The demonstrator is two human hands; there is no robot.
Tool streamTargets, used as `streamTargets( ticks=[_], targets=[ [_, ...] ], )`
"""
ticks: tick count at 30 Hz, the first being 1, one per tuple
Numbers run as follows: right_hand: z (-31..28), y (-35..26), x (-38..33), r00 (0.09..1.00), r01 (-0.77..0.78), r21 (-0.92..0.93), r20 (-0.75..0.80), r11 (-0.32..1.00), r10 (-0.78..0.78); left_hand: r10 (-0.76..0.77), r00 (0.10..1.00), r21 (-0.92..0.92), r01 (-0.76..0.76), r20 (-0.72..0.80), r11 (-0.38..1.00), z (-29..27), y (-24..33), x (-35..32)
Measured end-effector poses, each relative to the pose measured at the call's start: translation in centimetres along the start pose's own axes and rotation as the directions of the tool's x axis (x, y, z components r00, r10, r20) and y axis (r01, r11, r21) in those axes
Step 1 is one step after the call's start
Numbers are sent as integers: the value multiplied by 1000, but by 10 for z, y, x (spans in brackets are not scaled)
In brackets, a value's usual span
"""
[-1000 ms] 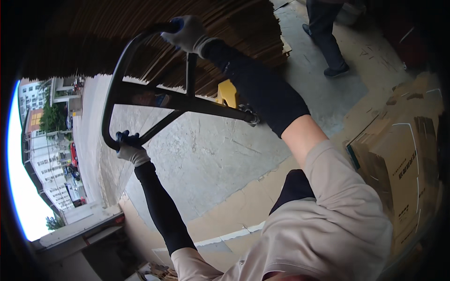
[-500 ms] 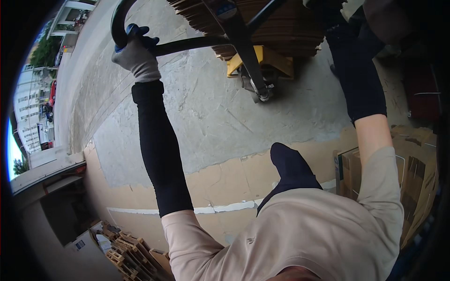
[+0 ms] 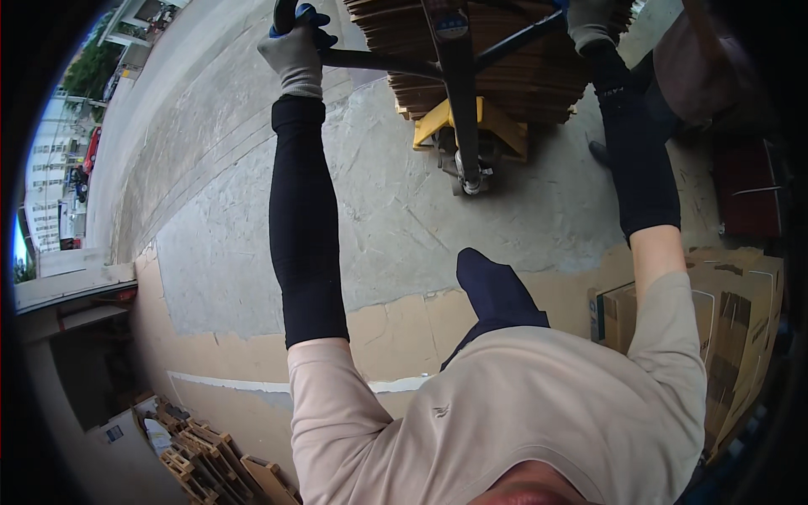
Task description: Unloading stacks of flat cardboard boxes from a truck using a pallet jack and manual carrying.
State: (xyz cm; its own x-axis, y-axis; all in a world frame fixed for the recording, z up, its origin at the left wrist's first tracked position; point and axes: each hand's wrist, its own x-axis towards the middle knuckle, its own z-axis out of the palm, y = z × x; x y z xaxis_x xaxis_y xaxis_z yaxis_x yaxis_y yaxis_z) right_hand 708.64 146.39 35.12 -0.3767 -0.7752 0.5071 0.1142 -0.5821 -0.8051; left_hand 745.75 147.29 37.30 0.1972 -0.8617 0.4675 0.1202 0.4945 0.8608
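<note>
Gripping the black handle bar (image 3: pixel 379 61) of the yellow pallet jack (image 3: pixel 467 126), my left hand (image 3: pixel 295 46) and right hand (image 3: pixel 589 18) are both clenched around it; the cardboard stack (image 3: pixel 505 50) sits just behind.

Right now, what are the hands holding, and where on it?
Both gloved hands, left hand and right hand, grip the crossbar of the pallet jack handle.

Both arms stretch forward, gloved left hand (image 3: pixel 296 50) and right hand (image 3: pixel 589 21) fisted.

Soft, even daylight, sharp centre, heavy fisheye bending and dark rim.
</note>
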Motion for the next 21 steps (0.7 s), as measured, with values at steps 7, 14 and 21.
streamTargets(
  ticks=[7,14,21],
  targets=[
    [-11,-93,27,881,-93,-229,435,969,187,-152,775,497,-229,613,837,30,106,33],
    [77,-172,-1,649,635,-726,687,265,327,33,780,737,-604,625,305,36,130,-10],
    [-13,-300,-303,776,539,-832,552,134,305,211,688,590,-712,694,382,-22,207,-293]
  ],
)
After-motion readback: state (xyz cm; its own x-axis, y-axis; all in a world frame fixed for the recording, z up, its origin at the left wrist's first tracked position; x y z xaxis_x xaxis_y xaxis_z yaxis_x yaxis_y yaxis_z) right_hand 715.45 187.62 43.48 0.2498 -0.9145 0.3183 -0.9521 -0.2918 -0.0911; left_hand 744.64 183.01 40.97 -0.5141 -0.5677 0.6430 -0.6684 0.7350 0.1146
